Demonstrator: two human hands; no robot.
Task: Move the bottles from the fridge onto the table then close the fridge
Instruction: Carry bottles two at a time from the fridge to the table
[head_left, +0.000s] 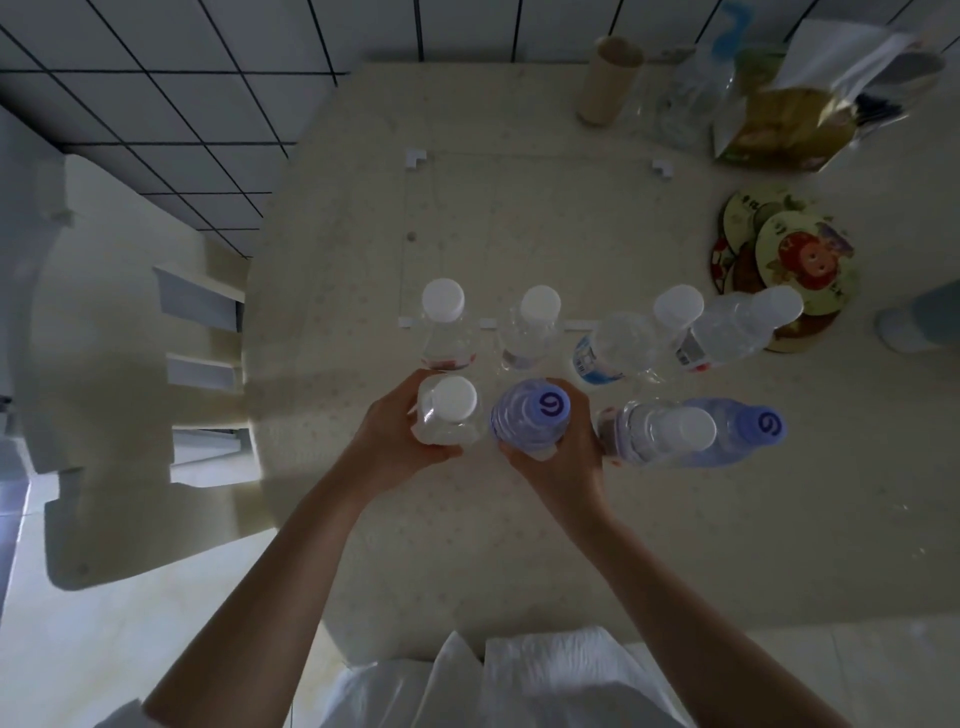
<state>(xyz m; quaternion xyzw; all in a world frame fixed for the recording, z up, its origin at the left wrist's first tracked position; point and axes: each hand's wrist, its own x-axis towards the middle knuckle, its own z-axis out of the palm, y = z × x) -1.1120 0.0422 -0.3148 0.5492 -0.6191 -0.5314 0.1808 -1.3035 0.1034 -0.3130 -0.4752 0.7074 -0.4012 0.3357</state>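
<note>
Material: clear thin plastic, smooth walls — each bottle likely dents under a hard squeeze and could slip if it is wet from the fridge.
Left hand (387, 441): wrapped around the body of the white-capped bottle (448, 413), fingers closed on its sides below the cap.
Right hand (563, 457): closed around the purple-capped bottle (531, 415), palm behind it, fingers curled round the far side.
Where they are: both held bottles are upright over the table (467, 545), at or just above its top — contact cannot be told.
Beyond the grips: a row of four bottles (540, 327) stands upright; two more (670, 434) stand just outboard of the right hand.
Weight: they look full, so moderately heavy and top-steady.
Best hold: mid-body, firm but not crushing.
Fridge: not in view.
</note>
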